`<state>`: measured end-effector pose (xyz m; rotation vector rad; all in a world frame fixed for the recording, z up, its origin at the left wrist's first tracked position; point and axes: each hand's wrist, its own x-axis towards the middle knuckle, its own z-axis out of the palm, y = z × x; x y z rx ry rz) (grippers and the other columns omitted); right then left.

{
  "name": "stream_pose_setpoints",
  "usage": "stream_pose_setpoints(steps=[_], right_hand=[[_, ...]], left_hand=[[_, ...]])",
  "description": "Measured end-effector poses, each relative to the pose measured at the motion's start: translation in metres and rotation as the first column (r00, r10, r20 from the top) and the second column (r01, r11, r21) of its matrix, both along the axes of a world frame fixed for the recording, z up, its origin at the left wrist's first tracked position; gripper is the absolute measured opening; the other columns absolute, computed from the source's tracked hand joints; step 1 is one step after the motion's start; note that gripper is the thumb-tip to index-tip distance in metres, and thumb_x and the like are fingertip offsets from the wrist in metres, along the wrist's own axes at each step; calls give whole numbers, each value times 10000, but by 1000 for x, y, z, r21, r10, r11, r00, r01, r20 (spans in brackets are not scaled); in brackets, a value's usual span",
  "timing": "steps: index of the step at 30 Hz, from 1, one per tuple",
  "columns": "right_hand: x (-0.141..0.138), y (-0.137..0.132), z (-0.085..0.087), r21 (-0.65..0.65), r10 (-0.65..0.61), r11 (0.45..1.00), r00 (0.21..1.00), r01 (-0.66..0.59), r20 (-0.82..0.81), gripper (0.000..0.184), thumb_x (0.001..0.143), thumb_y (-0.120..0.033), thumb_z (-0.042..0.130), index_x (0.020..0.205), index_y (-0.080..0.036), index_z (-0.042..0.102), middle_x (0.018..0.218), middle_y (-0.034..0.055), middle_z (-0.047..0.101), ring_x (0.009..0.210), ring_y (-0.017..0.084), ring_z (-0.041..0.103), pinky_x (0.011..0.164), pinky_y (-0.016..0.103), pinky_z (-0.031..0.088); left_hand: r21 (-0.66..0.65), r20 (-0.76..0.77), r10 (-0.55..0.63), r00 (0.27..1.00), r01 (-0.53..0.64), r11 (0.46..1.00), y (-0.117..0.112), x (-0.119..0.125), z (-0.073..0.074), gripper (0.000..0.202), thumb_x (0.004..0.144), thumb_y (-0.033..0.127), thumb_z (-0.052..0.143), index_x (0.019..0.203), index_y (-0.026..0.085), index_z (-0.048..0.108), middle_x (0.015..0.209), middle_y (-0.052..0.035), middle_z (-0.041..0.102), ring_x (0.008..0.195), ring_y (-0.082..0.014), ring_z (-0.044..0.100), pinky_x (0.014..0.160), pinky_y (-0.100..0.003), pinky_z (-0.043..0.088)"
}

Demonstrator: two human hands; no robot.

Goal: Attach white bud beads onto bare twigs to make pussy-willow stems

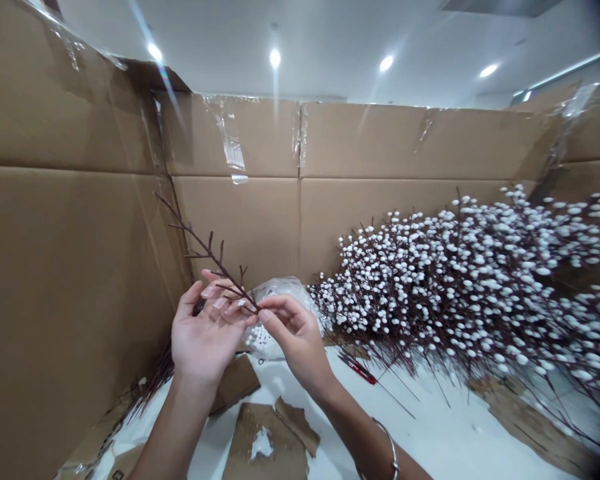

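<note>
A bare brown artificial branch (207,250) with short side twigs slants up to the left in front of me. The thumb and fingers of my right hand (297,337) pinch its lower end. Palm up beside it is my left hand (203,333), open with its fingers stretched out and the thumb apart. The branch crosses in front of those fingers, and whether they touch it I cannot tell. Close to the fingertips shows a small white bit (241,303). Behind my hands lies a clear plastic bag (280,290) with small white berries (261,339) in it.
A big heap of white-berried branches (445,287) fills the right side. Red-handled cutters (363,372) lie on the white table (350,417). Cardboard pieces, one piece (243,447) smeared with white paste, lie in front. Bare stems (155,377) lean left, beside tall cardboard walls (70,287).
</note>
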<state>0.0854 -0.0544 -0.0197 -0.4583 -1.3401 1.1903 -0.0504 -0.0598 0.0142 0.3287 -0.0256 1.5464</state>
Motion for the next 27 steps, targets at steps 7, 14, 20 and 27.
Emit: stream_pose_setpoints(steps=[7, 14, 20, 27], right_hand=[[-1, 0, -1, -7, -6, 1000, 1000, 6, -5, 139, 854, -329, 655, 936, -216, 659, 891, 30, 703, 872, 163, 667, 850, 324, 500], [0, 1, -1, -3, -33, 999, 999, 33, 16, 157, 850, -346, 658, 938, -216, 664, 941, 38, 693, 920, 174, 650, 871, 330, 499], [3, 0, 4, -43, 12, 999, 998, -15, -68, 138, 851, -310, 662, 939, -206, 639, 763, 6, 682, 707, 120, 601, 690, 256, 471], [7, 6, 8, -275, 317, 878, 907, -392, -278, 219, 766, -316, 742, 871, -171, 617, 601, -52, 543, 460, 37, 358, 439, 177, 247]], left_hand=[[67, 9, -28, 1000, 27, 997, -1, 3, 0, 159, 937, 206, 432, 924, 202, 590, 624, 31, 589, 569, -110, 565, 595, -257, 442], [81, -2, -27, 1000, 28, 996, 0, 3, -1, 144, 933, 202, 441, 928, 207, 585, 625, 34, 587, 570, -110, 564, 599, -259, 444], [121, 46, -69, 997, 63, 991, 0, 1, -1, 130, 921, 191, 443, 961, 211, 565, 646, 35, 574, 577, -110, 538, 597, -257, 439], [142, 40, -37, 999, 31, 989, 1, -1, 0, 133, 940, 201, 428, 966, 207, 558, 649, 27, 564, 582, -106, 526, 590, -252, 432]])
